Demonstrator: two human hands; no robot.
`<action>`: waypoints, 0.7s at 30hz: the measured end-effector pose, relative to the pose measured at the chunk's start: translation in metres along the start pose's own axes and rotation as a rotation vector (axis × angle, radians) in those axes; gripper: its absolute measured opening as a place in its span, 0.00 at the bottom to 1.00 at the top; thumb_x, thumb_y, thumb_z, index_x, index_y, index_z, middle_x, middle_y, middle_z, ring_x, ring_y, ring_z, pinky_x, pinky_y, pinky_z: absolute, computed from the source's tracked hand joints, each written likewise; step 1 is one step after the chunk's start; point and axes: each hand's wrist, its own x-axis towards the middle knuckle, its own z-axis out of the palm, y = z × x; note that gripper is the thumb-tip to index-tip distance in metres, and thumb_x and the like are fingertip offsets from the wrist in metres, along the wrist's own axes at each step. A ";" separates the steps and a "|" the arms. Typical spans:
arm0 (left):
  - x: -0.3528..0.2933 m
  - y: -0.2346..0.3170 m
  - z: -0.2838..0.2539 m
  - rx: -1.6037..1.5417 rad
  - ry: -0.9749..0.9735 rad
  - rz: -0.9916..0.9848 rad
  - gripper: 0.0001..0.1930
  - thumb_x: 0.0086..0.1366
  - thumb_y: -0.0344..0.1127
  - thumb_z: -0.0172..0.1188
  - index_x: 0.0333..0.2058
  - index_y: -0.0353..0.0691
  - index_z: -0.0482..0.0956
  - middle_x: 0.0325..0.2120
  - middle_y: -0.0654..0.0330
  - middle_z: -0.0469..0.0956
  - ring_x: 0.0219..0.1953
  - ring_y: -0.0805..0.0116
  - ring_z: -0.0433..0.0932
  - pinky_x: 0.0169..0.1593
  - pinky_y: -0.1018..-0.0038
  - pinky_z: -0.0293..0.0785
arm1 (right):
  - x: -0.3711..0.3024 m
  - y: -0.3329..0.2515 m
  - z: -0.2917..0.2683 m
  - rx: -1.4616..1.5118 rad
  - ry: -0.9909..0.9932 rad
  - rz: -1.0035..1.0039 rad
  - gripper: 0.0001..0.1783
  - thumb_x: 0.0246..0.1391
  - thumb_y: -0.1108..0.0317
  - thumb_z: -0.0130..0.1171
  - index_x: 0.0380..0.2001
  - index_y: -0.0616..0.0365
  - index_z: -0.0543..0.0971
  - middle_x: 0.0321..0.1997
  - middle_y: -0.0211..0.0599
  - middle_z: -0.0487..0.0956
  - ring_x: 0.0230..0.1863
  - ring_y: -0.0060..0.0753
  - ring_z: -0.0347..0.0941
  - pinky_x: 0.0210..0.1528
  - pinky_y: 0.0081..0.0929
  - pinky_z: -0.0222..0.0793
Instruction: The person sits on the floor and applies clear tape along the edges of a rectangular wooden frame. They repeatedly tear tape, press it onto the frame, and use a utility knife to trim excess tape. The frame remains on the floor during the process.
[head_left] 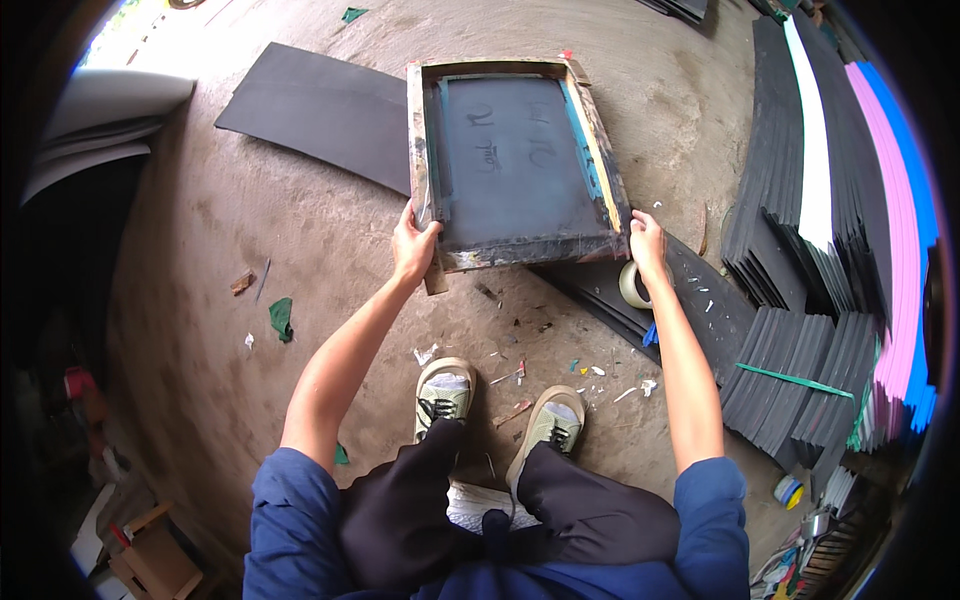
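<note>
Shoes [500,405] sit nearest me; at twelve o'clock my left hand [413,245] and right hand [647,240] clamp fingers on the wooden frame's [520,160] near corners (keeping it level) above the floor [250,230].

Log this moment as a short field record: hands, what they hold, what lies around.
left hand: grips the near left corner of the wooden screen frame
right hand: grips the near right corner of the frame
frame: dark mesh inside, held over the concrete floor
under the frame: black foam sheet
near the right wrist: tape roll
right side: stacked foam sheets, black, white, pink, blue
floor: scraps by the shoes
</note>
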 end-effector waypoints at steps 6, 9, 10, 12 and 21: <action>-0.014 -0.050 -0.053 -0.072 0.004 0.018 0.33 0.51 0.29 0.57 0.58 0.33 0.59 0.47 0.54 0.72 0.48 0.70 0.71 0.53 0.75 0.64 | -0.062 -0.016 0.003 -0.088 -0.147 -0.055 0.17 0.57 0.66 0.47 0.48 0.58 0.72 0.43 0.49 0.78 0.45 0.40 0.75 0.49 0.30 0.67; -0.016 -0.049 -0.056 -0.087 -0.082 0.022 0.35 0.54 0.33 0.59 0.60 0.34 0.55 0.52 0.50 0.67 0.53 0.66 0.67 0.57 0.73 0.59 | -0.075 -0.018 0.001 -0.017 -0.160 -0.122 0.17 0.55 0.67 0.51 0.48 0.58 0.72 0.45 0.46 0.75 0.41 0.41 0.74 0.46 0.32 0.69; -0.016 -0.050 -0.059 -0.085 -0.088 0.030 0.36 0.55 0.34 0.60 0.60 0.34 0.54 0.53 0.49 0.65 0.54 0.64 0.66 0.58 0.72 0.58 | -0.076 -0.024 0.002 0.018 -0.164 -0.167 0.17 0.54 0.68 0.52 0.48 0.58 0.72 0.45 0.45 0.75 0.40 0.41 0.74 0.46 0.33 0.69; -0.012 -0.051 -0.069 0.243 -0.035 0.063 0.35 0.56 0.37 0.60 0.60 0.36 0.55 0.54 0.49 0.63 0.56 0.59 0.62 0.59 0.67 0.56 | -0.071 -0.035 -0.001 -0.097 -0.236 -0.437 0.17 0.48 0.72 0.57 0.44 0.57 0.74 0.45 0.42 0.70 0.46 0.45 0.67 0.52 0.35 0.63; -0.033 0.016 -0.100 0.949 -0.420 0.630 0.11 0.53 0.37 0.62 0.37 0.48 0.79 0.49 0.60 0.66 0.54 0.56 0.59 0.57 0.60 0.63 | -0.044 -0.047 -0.011 -0.227 -0.675 -0.402 0.10 0.41 0.71 0.64 0.30 0.60 0.79 0.38 0.40 0.69 0.41 0.40 0.69 0.46 0.33 0.66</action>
